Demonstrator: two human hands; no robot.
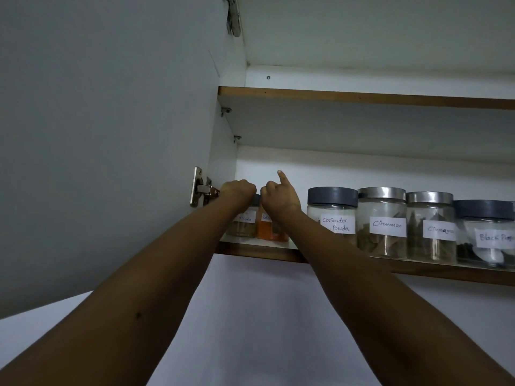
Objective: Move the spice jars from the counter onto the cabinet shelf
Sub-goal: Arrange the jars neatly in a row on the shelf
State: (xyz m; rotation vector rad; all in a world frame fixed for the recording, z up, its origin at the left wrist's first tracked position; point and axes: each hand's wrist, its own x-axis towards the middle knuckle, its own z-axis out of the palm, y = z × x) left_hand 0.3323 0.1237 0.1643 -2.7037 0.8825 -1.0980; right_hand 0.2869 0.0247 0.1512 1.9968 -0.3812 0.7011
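Jars at the left end of the shelf [259,253] already: masala jar [245,227] under the left hand [239,190], fingers curled over its lid; orange jar [269,229] under the right hand [278,196], curled likewise, forefinger sticking up. Slide both back from the front edge, close beside the coriander jar [333,215], labels outward, then release gently.

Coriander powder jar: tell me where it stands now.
Head view: the coriander powder jar stands on the lower shelf, right of centre, between the right hand and a cinnamon jar.
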